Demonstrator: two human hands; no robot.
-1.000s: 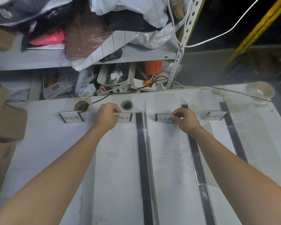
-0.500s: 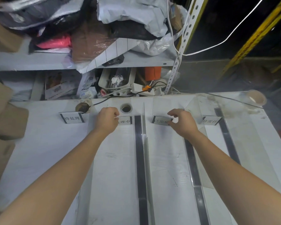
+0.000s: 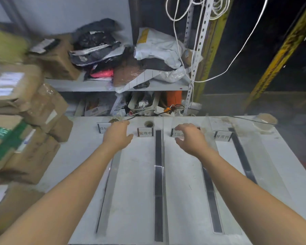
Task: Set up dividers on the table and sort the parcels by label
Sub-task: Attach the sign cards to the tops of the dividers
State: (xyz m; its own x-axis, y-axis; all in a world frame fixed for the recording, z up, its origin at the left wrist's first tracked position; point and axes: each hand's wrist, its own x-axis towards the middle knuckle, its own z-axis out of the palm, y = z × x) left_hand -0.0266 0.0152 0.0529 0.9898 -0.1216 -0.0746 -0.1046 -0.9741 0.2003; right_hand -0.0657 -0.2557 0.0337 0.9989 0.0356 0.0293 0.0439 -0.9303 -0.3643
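You're at the white table, and everything here is placed against it: clear dividers run front to back along its top, each on a dark base strip, the middle divider upright at centre, so setup looks about done and sorting has not begun. The parcels, brown boxes, are stacked off the table's left edge; more bags sit on the shelf behind its far edge. Four label stands line the far edge; the second label is fully readable. Your left hand hovers over the far-left label, fingers loosely spread, holding nothing. Your right hand hovers over the third label, fingers curled open, empty. Next move, probably: reach left off the table for a parcel and read its label.
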